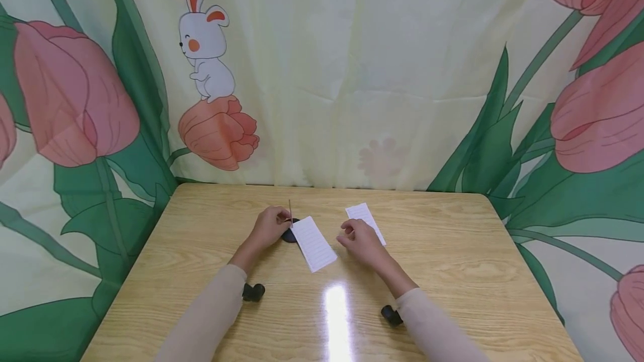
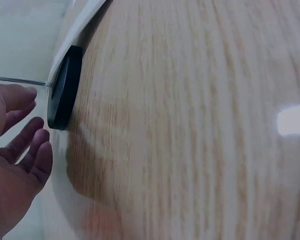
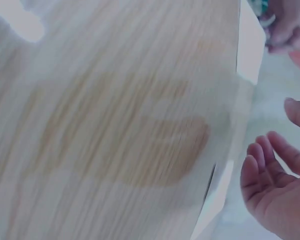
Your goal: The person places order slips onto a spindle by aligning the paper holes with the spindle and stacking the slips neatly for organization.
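Observation:
A thin upright spike stands on a round black base [image 1: 289, 236], like a bill spike. A lined white paper slip [image 1: 314, 244] has one corner at the spike and slopes down from the base. My left hand [image 1: 269, 224] is beside the spike, its fingers loosely bent; in the left wrist view its thumb and fingertips lie close to the spike and the black base [image 2: 65, 87]. Whether they touch the spike is unclear. My right hand [image 1: 361, 241] hovers with relaxed, bent fingers and holds nothing, partly covering a second lined paper slip [image 1: 369, 218].
The wooden table [image 1: 453, 272] carries a bright light reflection near its front. Behind it hangs a curtain [image 1: 312, 71] printed with tulips and a rabbit. Black wrist devices [image 1: 254, 293] show at both sleeves.

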A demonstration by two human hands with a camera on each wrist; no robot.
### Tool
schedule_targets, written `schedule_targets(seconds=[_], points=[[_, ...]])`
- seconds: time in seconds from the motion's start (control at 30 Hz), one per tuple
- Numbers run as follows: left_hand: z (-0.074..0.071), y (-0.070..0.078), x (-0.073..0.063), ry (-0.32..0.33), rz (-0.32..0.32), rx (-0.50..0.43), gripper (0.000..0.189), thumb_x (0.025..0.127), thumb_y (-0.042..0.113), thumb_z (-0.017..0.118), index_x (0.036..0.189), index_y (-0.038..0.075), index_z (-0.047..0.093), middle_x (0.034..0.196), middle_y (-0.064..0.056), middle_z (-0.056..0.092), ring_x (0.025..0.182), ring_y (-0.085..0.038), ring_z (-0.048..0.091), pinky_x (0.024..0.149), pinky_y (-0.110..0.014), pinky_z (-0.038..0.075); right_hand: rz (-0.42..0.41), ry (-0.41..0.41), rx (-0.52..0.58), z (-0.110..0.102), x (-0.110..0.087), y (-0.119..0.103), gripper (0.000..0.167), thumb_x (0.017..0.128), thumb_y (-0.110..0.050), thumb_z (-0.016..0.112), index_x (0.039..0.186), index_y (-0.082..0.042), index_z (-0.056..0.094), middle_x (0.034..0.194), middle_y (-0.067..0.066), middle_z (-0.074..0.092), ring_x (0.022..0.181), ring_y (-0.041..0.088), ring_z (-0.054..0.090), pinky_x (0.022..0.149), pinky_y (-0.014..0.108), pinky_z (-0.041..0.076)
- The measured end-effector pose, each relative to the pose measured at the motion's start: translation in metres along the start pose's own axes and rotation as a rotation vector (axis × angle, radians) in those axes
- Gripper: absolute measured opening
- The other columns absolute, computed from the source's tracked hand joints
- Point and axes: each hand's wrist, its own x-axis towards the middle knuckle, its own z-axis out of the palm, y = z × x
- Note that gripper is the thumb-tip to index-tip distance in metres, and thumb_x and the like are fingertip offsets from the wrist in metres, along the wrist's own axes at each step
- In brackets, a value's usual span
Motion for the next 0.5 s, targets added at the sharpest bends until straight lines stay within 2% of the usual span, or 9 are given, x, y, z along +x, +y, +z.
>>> schedule_targets(seconds=[0.2,0.37,0.5], points=[[-0.001,-0.001,-0.006,-0.020,-0.042,-0.036,0.025,0.094,0.007,0.074,0.119,0.004,0.070,0.118,-0.014,0.065,0.101,-0.026,0.065,0.086,-0.041,0.056,0.087,0.065,0.023,-0.024,-0.006,0.023,0.046,0.095,-0.022,0.075,0.134,-0.001,0.062,0.124,0.016,0.065,0.112,0.032,0.065,0.093,0.049,0.054],[-0.003,-0.002,-0.011,-0.029,-0.052,-0.038,0.036,0.094,0.009,0.075,0.129,0.005,0.067,0.126,-0.014,0.065,0.102,-0.025,0.063,0.087,-0.042,0.054,0.137,0.059,-0.011,-0.041,-0.012,0.043,0.058,0.097,-0.026,0.072,0.145,0.002,0.053,0.137,0.021,0.058,0.122,0.037,0.061,0.099,0.053,0.051],[-0.003,-0.003,-0.014,-0.033,-0.069,-0.028,0.051,0.094,0.011,0.075,0.141,0.005,0.059,0.133,-0.014,0.064,0.108,-0.027,0.063,0.092,-0.044,0.054,0.147,0.047,-0.031,-0.049,-0.016,0.054,0.065,0.097,-0.027,0.073,0.147,0.006,0.048,0.140,0.026,0.052,0.123,0.041,0.058,0.101,0.055,0.050]])
